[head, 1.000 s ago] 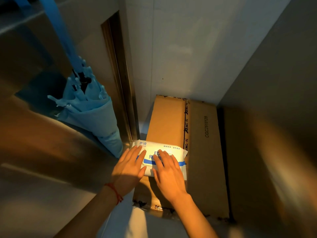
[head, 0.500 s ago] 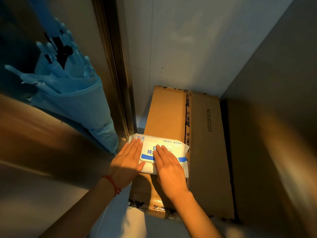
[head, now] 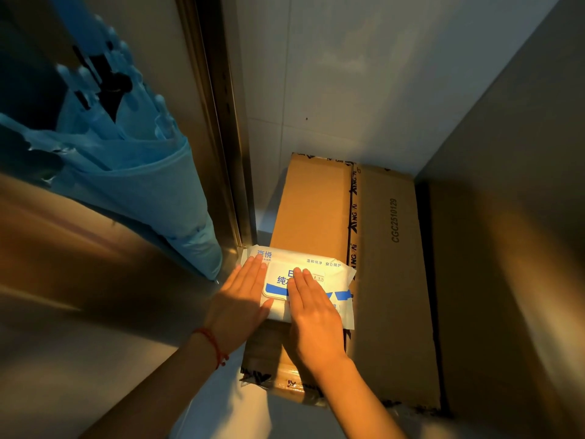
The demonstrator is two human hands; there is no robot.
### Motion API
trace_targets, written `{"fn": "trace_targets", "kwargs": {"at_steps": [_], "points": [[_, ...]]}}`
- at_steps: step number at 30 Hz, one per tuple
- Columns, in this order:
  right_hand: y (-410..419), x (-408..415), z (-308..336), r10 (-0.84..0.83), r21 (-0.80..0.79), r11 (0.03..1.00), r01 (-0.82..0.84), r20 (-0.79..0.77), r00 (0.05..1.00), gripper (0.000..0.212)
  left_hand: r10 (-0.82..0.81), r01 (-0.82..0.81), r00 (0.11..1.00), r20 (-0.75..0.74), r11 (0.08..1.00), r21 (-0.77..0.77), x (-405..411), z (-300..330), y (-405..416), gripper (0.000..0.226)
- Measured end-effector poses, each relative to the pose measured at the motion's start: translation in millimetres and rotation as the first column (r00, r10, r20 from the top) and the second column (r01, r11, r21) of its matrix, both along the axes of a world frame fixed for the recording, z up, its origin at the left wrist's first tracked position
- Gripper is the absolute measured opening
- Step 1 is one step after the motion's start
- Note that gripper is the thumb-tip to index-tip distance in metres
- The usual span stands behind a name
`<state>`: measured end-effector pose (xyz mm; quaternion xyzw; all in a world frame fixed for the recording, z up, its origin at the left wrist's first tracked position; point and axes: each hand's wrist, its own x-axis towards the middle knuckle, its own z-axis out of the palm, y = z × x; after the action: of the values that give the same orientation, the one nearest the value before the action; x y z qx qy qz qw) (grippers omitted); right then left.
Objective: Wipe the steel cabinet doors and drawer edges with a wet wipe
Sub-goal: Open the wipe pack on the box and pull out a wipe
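Observation:
A white and blue pack of wet wipes (head: 319, 267) lies flat on top of a brown cardboard box (head: 389, 280). My left hand (head: 240, 302) rests flat on the pack's left side, fingers straight and together. My right hand (head: 313, 312) lies flat over the pack's lid and lower right part. Neither hand grips the pack. A steel cabinet door (head: 63, 312) fills the left of the view, with its vertical edge (head: 221, 153) running up beside the box.
A folded blue umbrella (head: 152, 185) hangs against the steel door, its tip just left of the pack. A white tiled wall (head: 348, 74) stands behind the box. Another steel surface (head: 512, 248) rises on the right.
The view has dipped and shifted slightly, so the umbrella looks bigger and higher. Both hands stay flat on the pack, with the right fingers a little further up the lid.

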<state>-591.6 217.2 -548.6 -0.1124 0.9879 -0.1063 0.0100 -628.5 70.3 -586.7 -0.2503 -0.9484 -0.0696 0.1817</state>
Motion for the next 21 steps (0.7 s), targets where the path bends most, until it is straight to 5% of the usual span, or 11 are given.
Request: {"fn": "trace_targets", "kwargs": {"at_steps": [4,13,21], "points": [[-1,-1,0,-0.005,0.045,0.999,0.005,0.016,1.0,0.082,-0.01,0.011,0.996,0.086,1.0,-0.007,-1,0,-1,0.072],[-3,-6,3,0.037,0.118,0.992,-0.053,0.139,0.99,0.075,-0.013,0.014,0.999,0.041,1.0,-0.024,-2,-4,-1,0.071],[-7,-4,5,-0.053,0.064,0.997,0.05,0.039,0.998,0.079,-0.004,0.004,1.0,0.012,1.0,-0.021,-3,-12,-1,0.069]]}}
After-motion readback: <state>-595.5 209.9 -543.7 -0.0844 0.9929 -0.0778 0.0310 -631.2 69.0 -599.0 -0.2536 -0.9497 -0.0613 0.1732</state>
